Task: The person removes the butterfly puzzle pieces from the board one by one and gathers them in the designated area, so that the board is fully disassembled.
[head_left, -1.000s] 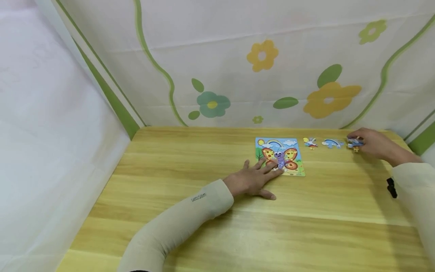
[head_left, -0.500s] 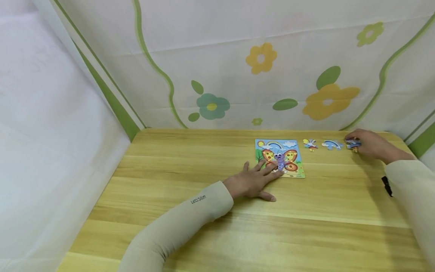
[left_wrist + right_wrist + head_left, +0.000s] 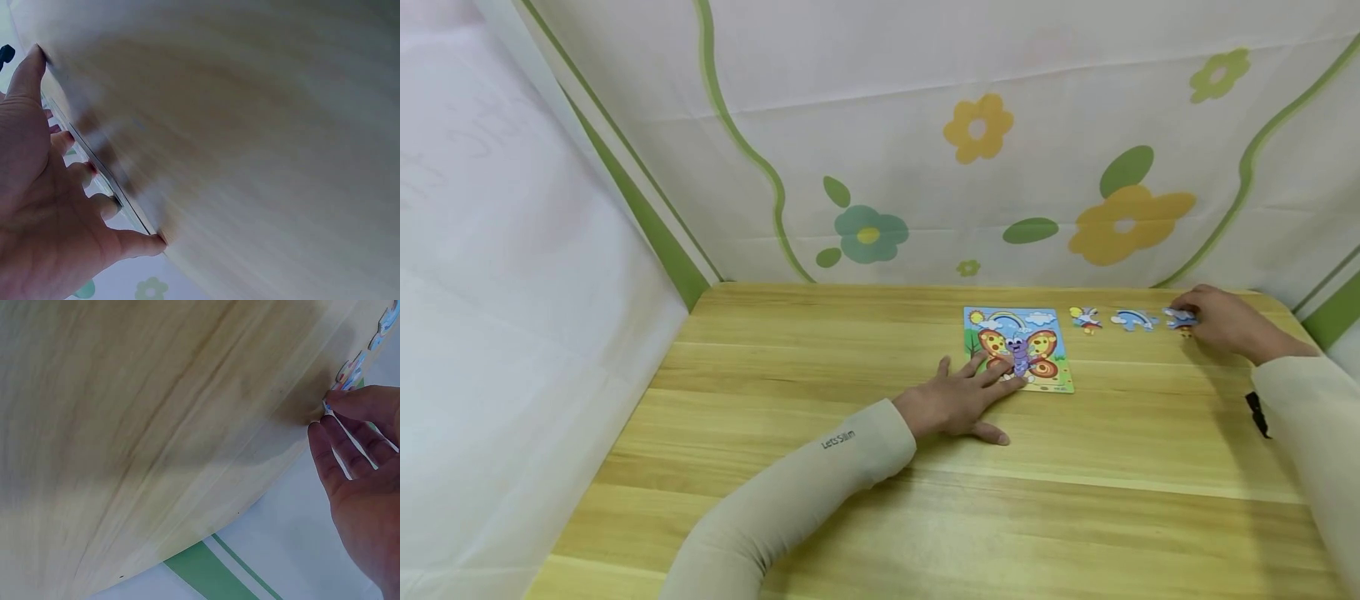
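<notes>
In the head view a square butterfly puzzle lies flat near the table's back edge. The left hand rests with spread fingers on its lower left part; the left wrist view shows this hand too, palm side, fingers over the puzzle's edge. To the right stand a sun piece and a rainbow piece, apart from each other. At the right end the right hand pinches a blue and white piece on the tabletop. Its thumb and fingertips meet at that piece in the right wrist view, where the hand shows.
The wooden table ends at a white cloth wall with printed flowers. Another white cloth hangs along the left side. A small black item shows beside the right sleeve.
The right hand has shifted slightly, and the piece at its fingertips shows more of its blue and white surface than before. The left hand has stayed on the puzzle.
</notes>
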Demonstrator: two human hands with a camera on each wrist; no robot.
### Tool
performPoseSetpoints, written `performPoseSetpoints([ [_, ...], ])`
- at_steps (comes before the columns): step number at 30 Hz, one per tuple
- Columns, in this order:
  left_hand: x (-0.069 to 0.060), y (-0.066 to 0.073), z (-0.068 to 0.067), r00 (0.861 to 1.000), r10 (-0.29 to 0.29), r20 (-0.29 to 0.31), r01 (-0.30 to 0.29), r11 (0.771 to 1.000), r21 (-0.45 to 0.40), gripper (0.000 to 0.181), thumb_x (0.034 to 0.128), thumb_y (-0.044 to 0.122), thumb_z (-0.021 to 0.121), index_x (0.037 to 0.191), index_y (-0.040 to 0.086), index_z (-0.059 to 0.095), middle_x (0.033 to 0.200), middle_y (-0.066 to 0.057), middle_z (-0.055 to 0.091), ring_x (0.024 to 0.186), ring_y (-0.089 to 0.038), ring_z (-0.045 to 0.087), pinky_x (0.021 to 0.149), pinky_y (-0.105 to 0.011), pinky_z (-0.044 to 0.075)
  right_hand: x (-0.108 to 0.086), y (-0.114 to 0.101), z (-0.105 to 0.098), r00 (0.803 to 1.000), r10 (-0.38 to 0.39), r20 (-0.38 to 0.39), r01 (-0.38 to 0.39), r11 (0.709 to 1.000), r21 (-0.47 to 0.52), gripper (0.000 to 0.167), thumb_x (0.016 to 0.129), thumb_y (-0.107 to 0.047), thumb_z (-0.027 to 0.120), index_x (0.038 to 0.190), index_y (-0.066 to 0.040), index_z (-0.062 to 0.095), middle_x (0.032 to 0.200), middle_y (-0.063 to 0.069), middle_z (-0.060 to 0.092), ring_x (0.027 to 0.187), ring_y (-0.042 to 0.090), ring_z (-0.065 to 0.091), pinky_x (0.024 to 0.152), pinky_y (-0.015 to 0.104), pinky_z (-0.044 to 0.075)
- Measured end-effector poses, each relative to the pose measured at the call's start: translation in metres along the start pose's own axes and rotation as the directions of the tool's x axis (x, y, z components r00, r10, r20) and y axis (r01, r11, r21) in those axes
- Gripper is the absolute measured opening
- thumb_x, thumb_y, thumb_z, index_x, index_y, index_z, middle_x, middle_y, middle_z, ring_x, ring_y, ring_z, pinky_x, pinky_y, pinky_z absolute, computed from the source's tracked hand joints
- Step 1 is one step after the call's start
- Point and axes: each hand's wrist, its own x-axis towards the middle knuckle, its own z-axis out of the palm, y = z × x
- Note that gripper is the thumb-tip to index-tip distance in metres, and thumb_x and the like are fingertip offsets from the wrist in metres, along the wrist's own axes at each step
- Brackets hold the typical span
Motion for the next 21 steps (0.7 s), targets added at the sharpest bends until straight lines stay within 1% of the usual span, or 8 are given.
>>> performPoseSetpoints([
  [11,-0.0019,0.0009,-0.0027,1.0,0.007,-0.006,-0.007,1.0,-0.021,0.088,0.1007,0.068,0.049,0.169,0.039,0.003,0.179,0.008,-0.001,0.166,-0.025,-0.005,0.128,-0.066,0.016,-0.0023,-0.0007,-0.0013,1.0,0.002,0.001,-0.002,1.0,-0.015,0.038,0.087,0.014,0.058,0.124,0.023,0.058,0.124,0.045,0.052,0.109,0.059,0.056,0.091,0.07,0.047],
  [17,-0.001,0.0013,-0.0025,1.0,0.001,-0.001,-0.001,1.0,-0.002,0.088,0.1001,0.069,0.049,0.169,0.04,0.002,0.179,0.008,-0.001,0.166,-0.025,-0.004,0.128,-0.065,0.018,-0.0031,-0.0016,-0.0007,1.0,0.001,0.001,-0.001,1.0,-0.024,0.04,0.087,0.015,0.057,0.126,0.023,0.056,0.127,0.046,0.051,0.113,0.062,0.054,0.093,0.072,0.045],
  [21,-0.0008,0.0014,-0.0027,1.0,-0.003,-0.001,0.003,1.0,0.007,0.089,0.0998,0.07,0.049,0.169,0.039,0.003,0.179,0.007,0.0,0.166,-0.026,-0.003,0.128,-0.065,0.019,-0.0031,-0.0069,-0.0013,1.0,-0.006,-0.007,0.006,0.999,-0.037,0.042,0.088,0.016,0.059,0.129,0.024,0.054,0.129,0.048,0.05,0.116,0.064,0.051,0.095,0.073,0.045],
])
